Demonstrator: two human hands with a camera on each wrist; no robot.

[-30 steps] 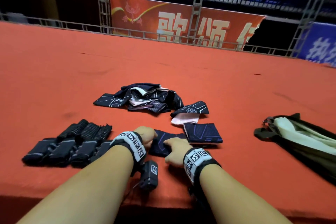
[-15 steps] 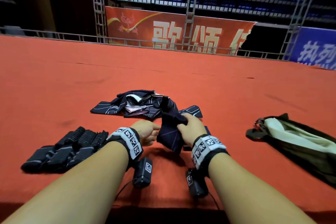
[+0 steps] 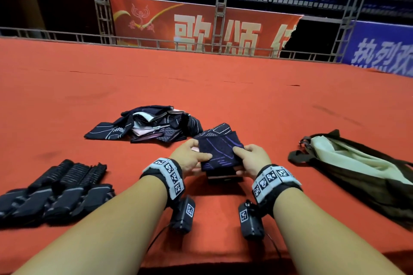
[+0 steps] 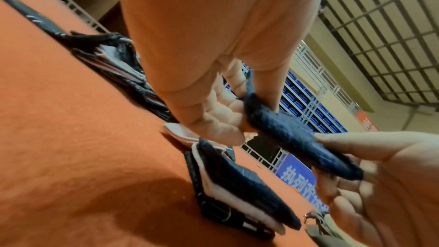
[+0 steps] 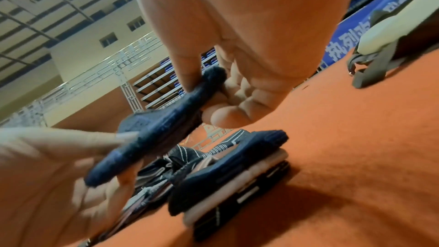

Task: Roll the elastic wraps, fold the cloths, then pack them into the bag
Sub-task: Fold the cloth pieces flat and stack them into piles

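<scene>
I hold a folded navy cloth (image 3: 220, 147) level between both hands, just above a stack of folded cloths (image 3: 224, 178) on the red carpet. My left hand (image 3: 191, 155) pinches its left edge, thumb on top, and my right hand (image 3: 251, 157) pinches its right edge. In the left wrist view the held cloth (image 4: 294, 142) hangs over the stack (image 4: 240, 192); the right wrist view shows the same cloth (image 5: 154, 138) above the stack (image 5: 228, 181). A heap of unfolded cloths (image 3: 147, 125) lies beyond. Several rolled black elastic wraps (image 3: 55, 192) sit at my left. The olive bag (image 3: 362, 169) lies open at my right.
The red carpeted platform (image 3: 245, 100) stretches far ahead to a metal railing (image 3: 156, 43) with red and blue banners behind it. Its near edge runs just under my forearms.
The cloth was pressed flat on the carpet, then lifted upright between my hands. Now it is folded small and held level over the stack to the right of where it lay.
</scene>
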